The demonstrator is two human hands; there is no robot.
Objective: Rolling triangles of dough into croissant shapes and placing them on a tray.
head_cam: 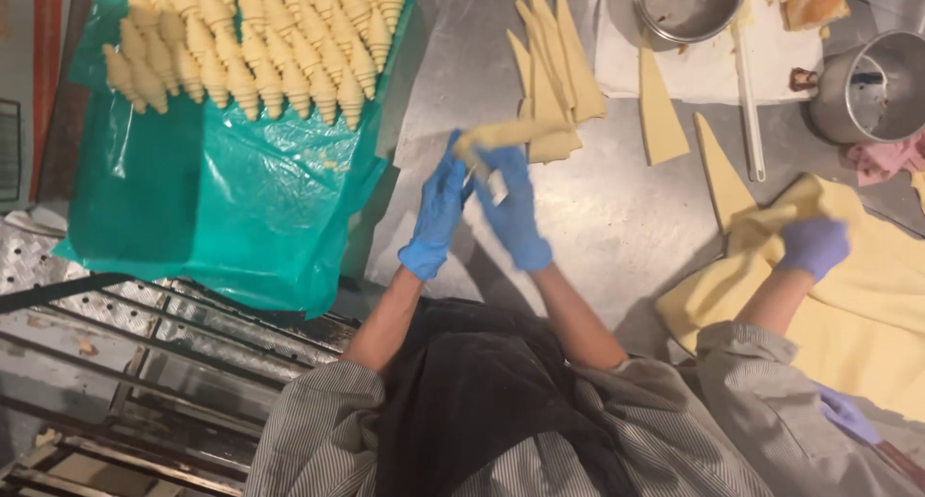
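dough strip (511, 133) pinched in the grip of left hand (436, 213) and right hand (513, 208), above the steel table (617, 218)

My hands, left (436, 211) and right (511, 208), wear blue gloves around pale yellow dough (509, 134). Left of them, cream croissants (260, 44) lie on a teal sheet (222, 189). The surface (617, 218) is grey steel. To my right, a purple glove (812, 247) presses yellow dough. My sleeves (318, 430) are grey-striped.

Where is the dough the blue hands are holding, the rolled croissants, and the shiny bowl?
Dough strip (506, 133): head view, middle of the strip.
Rolled croissants (260, 44): head view, middle of the rows.
Shiny bowl (689, 6): head view, inside wall.
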